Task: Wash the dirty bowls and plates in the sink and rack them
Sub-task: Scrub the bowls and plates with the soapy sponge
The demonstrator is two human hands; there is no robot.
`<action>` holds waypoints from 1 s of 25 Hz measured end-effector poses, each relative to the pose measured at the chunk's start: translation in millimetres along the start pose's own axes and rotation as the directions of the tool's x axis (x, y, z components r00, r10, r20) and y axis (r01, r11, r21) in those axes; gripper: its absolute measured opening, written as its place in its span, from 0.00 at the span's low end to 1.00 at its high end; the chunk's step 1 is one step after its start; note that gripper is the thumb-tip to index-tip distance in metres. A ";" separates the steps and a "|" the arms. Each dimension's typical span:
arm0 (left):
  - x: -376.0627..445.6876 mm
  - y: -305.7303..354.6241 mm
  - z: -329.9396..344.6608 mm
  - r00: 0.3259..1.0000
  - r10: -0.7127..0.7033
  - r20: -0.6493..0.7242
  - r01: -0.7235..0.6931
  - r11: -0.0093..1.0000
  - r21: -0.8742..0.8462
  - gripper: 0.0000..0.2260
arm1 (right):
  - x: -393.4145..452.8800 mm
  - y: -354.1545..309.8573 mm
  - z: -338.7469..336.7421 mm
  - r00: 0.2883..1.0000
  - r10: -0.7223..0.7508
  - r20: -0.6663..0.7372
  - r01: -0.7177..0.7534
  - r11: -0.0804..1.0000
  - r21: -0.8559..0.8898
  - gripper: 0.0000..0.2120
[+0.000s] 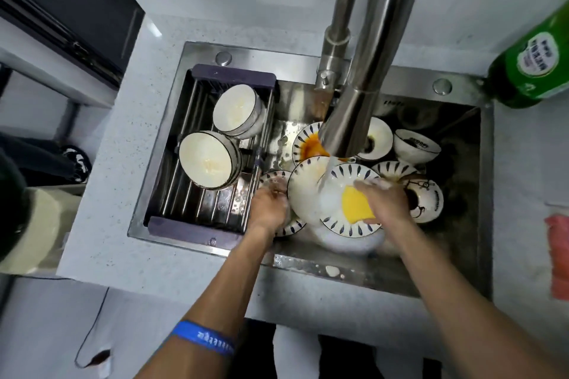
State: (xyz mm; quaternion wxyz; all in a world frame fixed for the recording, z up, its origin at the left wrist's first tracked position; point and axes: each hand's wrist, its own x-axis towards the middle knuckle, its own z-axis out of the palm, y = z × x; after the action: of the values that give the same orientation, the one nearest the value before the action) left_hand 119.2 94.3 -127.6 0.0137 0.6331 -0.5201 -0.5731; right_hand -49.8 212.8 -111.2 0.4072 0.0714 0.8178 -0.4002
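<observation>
At the far left the pale speckled stone bench [101, 194] runs up to the sink's steel rim, and a dark-framed wire draining rack [197, 194] sits across the left part of the stainless steel sink [458, 163]. Two cream-coloured ceramic bowls [209, 160] lean on their sides in it, probably so water runs off; the rack's near half is bare wire, so there is room for more.

Just right of the rack's edge, the left hand [268, 206] curls its fingers round the rim of a white plate with dark leaf marks [308, 188], tilting it up so the stream from the brushed steel tap spout [348, 120] strikes its face. The hand sits close against the rack frame, leaving little sideways room there.

Beside it the right hand [388, 200] grips a yellow sponge [357, 204] and presses it on a second leaf-marked plate [351, 203] lying over a large white bowl [345, 240].

Behind, a plate smeared with orange sauce [308, 144] waits under the spout, and further right small white bowls with dark drawings [425, 200] crowd the basin, so that side is tight. A green plastic bottle [535, 61] stands on the bench at the sink's far right corner, near enough for a lifted elbow to catch.
</observation>
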 end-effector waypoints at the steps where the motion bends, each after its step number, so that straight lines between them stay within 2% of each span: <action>1: 7.1 -12.0 4.7 0.999 -0.023 0.036 0.014 0.970 0.243 0.06 | -1.7 11.3 11.3 0.999 0.008 0.036 -0.006 0.998 -0.061 0.06; 3: 14.8 -29.5 13.0 0.993 -0.081 0.081 0.008 0.754 0.656 0.17 | -5.1 44.7 26.9 0.997 0.060 0.045 -0.057 0.996 -0.070 0.06; 4: 18.7 -34.1 17.3 0.995 -0.070 0.067 -0.002 0.682 0.732 0.19 | -6.0 59.3 30.4 0.996 0.082 0.032 -0.080 0.995 -0.067 0.05; 6: 29.4 -41.8 26.1 0.999 -0.022 0.027 -0.006 0.659 0.752 0.16 | -5.3 76.6 28.8 0.995 0.096 0.029 -0.094 0.993 -0.072 0.15; 9: 37.8 -46.3 27.5 0.999 -0.002 -0.043 0.031 0.732 0.681 0.15 | -5.2 82.9 19.1 0.995 0.084 0.059 -0.082 0.996 -0.048 0.23; 11: 34.3 -43.5 19.0 0.998 0.028 -0.059 0.015 0.779 0.626 0.16 | -8.5 85.3 17.7 0.996 0.066 0.055 -0.064 0.997 -0.045 0.23; 14: 19.6 -35.2 8.7 0.997 0.073 -0.006 -0.056 0.819 0.572 0.16 | -17.3 73.5 22.5 0.998 0.035 0.045 -0.033 0.999 -0.035 0.20; 17: 0.8 -36.1 14.8 0.993 0.117 0.027 -0.114 0.847 0.519 0.19 | -24.2 62.9 18.5 0.993 0.102 0.063 -0.108 0.989 0.100 0.21; 19: -12.8 -31.2 16.7 0.987 0.130 0.093 -0.155 0.923 0.351 0.17 | -26.5 62.9 9.8 0.986 0.161 0.041 -0.165 0.973 0.162 0.20; 21: -20.3 -24.3 9.8 0.980 0.048 0.195 -0.051 0.999 0.011 0.16 | -28.0 67.5 1.4 0.973 0.229 0.024 -0.230 0.954 0.194 0.17; 22: -22.5 -21.2 5.4 0.961 0.022 0.277 0.014 0.992 -0.127 0.16 | -29.0 69.1 -0.5 0.966 0.259 0.019 -0.257 0.945 0.201 0.16; 23: -21.9 -21.0 2.8 0.937 0.029 0.349 0.034 0.985 -0.172 0.16 | -31.2 68.7 -0.9 0.963 0.269 0.011 -0.265 0.942 0.206 0.16; 25: -23.0 -17.4 -0.2 0.893 0.064 0.444 -0.030 0.996 -0.085 0.19 | -36.1 63.1 2.5 0.967 0.256 0.016 -0.253 0.941 0.225 0.15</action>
State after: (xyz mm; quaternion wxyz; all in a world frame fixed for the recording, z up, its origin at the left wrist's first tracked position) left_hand 135.0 117.7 -121.8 -0.0682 0.4709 -0.5025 -0.7219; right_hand 3.4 260.8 -123.6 0.4392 0.2248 0.7537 -0.4341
